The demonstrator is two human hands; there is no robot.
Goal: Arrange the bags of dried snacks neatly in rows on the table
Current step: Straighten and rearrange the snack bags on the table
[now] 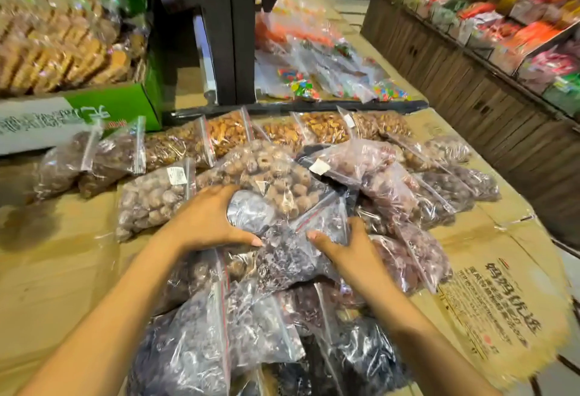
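Presently held bag: a dark dried-fruit bag (288, 251) lies on top of the loose pile, straight ahead of the person and between both hands.
Long axis: it seems to run from near left to far right, with the red-lined zip strip (317, 213) toward the far-right end. The crumpled film makes this a judgement only.
Left hand: the left hand (210, 220) wraps the bag's left end, fingers curled over the far side and thumb along the near edge.
Right hand: the right hand (345, 248) grips the right side just below the zip, thumb on the near face and fingers curled round the film.
Nearer hand: neither, as both are on the bag and about level.
Pile: the heap of bags (238, 333) beneath overlaps in every direction, closest to the person.
Tidy row: a far row of nut bags (282, 132) sits side by side along the back.
Neighbours: a bag of ring-shaped snacks (270, 169) touches just beyond, and a bag of pale round fruit (153, 201) lies to the left.
Free ground: the cardboard-covered table (56, 270) shows bare to the left, so a lift and a carry leftward looks likely.
Risk: the slippery film could drag neighbouring bags along.
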